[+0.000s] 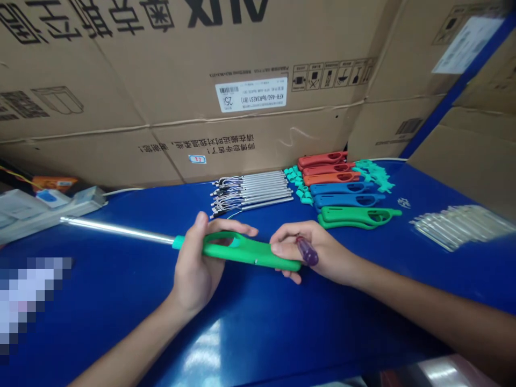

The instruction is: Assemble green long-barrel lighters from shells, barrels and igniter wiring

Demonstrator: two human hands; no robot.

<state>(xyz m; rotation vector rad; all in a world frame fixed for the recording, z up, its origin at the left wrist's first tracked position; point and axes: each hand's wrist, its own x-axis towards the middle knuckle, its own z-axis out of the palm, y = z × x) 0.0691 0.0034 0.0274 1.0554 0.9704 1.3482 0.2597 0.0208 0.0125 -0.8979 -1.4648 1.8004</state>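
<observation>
A long lighter with a green plastic handle (250,251) and a thin metal tube (116,230) lies across the blue table (282,322), tube pointing left. My left hand (199,269) grips the handle near the trigger loop, thumb over the top. My right hand (310,252) pinches the rear end of the handle and also holds a small purple-handled tool (307,251) against the palm.
Behind lie a row of metal tubes with wires (253,191), small teal parts (300,185), stacked red, orange, blue and green handle shells (346,193), and clear plastic pieces (455,223) at right. Cardboard boxes (242,80) wall the back. A grey device (44,207) sits left.
</observation>
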